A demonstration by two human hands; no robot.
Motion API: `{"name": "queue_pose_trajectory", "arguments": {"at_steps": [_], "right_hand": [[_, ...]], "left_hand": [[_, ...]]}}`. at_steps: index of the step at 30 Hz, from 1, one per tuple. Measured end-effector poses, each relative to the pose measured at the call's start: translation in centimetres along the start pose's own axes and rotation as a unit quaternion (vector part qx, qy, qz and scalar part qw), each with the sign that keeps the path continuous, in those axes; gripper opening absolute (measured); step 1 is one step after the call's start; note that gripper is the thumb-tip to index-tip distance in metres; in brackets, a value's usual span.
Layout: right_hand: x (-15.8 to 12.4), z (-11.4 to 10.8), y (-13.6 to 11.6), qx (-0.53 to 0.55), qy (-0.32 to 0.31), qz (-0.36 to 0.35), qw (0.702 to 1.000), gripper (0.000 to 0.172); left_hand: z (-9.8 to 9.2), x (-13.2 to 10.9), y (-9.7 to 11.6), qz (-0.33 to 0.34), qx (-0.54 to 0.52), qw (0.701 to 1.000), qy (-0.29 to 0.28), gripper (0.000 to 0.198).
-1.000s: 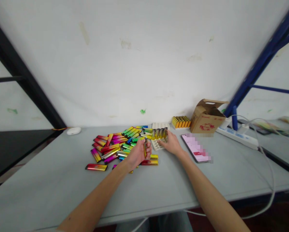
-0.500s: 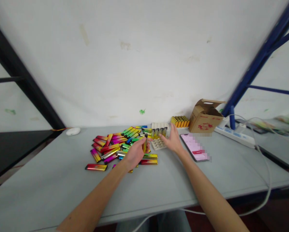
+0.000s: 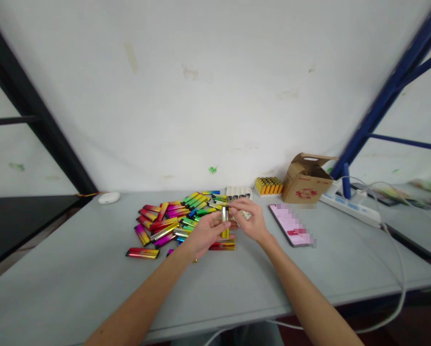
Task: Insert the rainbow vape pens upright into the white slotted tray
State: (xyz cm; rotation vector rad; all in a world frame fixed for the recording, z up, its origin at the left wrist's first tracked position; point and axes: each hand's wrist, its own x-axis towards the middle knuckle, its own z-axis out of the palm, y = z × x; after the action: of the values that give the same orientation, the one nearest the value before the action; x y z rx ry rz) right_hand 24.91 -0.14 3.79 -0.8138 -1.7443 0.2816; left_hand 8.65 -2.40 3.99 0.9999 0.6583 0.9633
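Both hands, left hand (image 3: 205, 231) and right hand (image 3: 249, 222), pinch one upright lighter (image 3: 225, 222).

A pixelated patch blurs the screen of the phone (image 3: 290, 225) lying right of the tray (image 3: 239, 193). The right hand (image 3: 250, 221) hides the tray's near half, and its cell contents are too small to tell.

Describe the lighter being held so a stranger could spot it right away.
On the grey table, right of the pile of coloured lighters, the left hand and right hand meet. Between them is a gold lighter, the only one upright and off the table.
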Motion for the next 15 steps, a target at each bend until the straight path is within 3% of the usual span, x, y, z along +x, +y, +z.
{"name": "queue_pose_trajectory", "arguments": {"at_steps": [10,15], "right_hand": [[-0.1,1.0,0.3,0.112,-0.041,0.141,0.983,0.026],[0.5,0.6,1.1,0.182,0.000,0.168,0.969,0.024]], "left_hand": [[-0.7,0.5,-0.7,0.013,0.056,0.998,0.016,0.029],[-0.9,0.6,-0.8,-0.001,0.087,0.995,0.041,0.036]]}}
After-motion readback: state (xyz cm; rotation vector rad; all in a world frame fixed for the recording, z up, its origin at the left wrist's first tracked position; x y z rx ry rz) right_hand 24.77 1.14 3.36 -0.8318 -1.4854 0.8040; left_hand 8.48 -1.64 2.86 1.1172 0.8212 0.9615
